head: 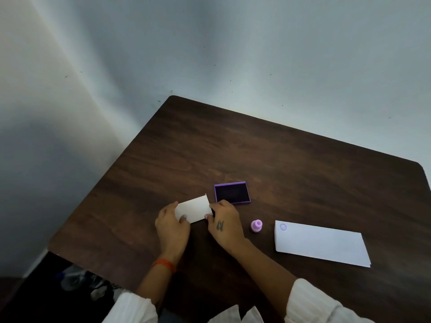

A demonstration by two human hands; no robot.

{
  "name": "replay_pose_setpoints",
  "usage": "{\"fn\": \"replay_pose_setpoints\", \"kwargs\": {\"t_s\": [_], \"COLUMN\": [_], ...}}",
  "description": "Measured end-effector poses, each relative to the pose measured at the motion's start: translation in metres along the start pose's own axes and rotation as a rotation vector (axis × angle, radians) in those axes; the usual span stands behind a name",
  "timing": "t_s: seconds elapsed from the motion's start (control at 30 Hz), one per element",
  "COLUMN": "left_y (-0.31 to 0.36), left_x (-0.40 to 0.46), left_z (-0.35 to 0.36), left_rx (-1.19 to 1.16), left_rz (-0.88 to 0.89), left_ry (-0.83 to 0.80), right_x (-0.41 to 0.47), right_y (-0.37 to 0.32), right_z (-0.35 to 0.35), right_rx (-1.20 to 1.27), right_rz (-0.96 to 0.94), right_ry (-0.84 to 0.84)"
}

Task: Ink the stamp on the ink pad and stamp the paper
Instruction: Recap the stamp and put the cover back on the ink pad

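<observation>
A small white card-like piece (194,209), possibly the ink pad's lid, is held just above the dark wooden table (256,155). My left hand (171,226) grips its left end and my right hand (225,221) grips its right end. Just behind my right hand lies the open purple ink pad (232,193), its dark ink surface showing. The pink stamp (256,226) stands upright on the table to the right of my right hand, untouched. Further right lies the white paper (321,244), with one purple stamp mark near its top left corner.
The table's left edge runs close to my left arm, with a dark floor and some clutter (79,280) below it. Pale walls (210,54) stand behind the table's far edge.
</observation>
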State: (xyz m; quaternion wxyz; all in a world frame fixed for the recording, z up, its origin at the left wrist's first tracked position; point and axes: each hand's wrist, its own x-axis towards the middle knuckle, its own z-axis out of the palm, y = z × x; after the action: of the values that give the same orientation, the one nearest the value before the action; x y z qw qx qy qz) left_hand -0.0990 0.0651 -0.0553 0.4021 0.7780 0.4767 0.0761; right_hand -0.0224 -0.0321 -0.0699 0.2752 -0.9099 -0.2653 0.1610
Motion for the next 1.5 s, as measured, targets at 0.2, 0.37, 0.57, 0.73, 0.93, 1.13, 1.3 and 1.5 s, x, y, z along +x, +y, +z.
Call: {"fn": "replay_pose_setpoints", "kwargs": {"t_s": [0.2,0.37,0.57,0.73,0.93,1.13,1.3,1.5], "left_y": [0.007,0.024,0.050,0.066,0.071,0.062,0.056,0.055], "left_x": [0.000,-0.005,-0.007,-0.004,0.004,0.007,0.007,0.011], "left_z": [-0.001,0.003,0.016,0.033,0.048,0.055,0.057,0.058], "left_rx": [-0.067,-0.112,-0.190,-0.200,-0.168,-0.135,-0.113,-0.095], "left_rz": [-0.013,0.047,0.162,0.206,0.205,0.172,0.155,0.172], "left_ry": [0.024,0.048,0.043,0.017,-0.028,-0.050,-0.059,-0.062], "right_x": [-0.006,-0.013,-0.007,0.006,0.020,0.025,0.026,0.029], "right_y": [0.007,0.012,0.027,0.044,0.059,0.070,0.071,0.073], "right_z": [0.000,-0.013,-0.046,-0.068,-0.075,-0.060,-0.046,-0.041], "right_rx": [0.165,0.310,0.383,0.392,0.353,0.333,0.340,0.327], "right_rz": [0.086,0.138,0.198,0.248,0.295,0.354,0.420,0.423], "right_ry": [0.071,0.218,0.412,0.487,0.424,0.368,0.386,0.398]}}
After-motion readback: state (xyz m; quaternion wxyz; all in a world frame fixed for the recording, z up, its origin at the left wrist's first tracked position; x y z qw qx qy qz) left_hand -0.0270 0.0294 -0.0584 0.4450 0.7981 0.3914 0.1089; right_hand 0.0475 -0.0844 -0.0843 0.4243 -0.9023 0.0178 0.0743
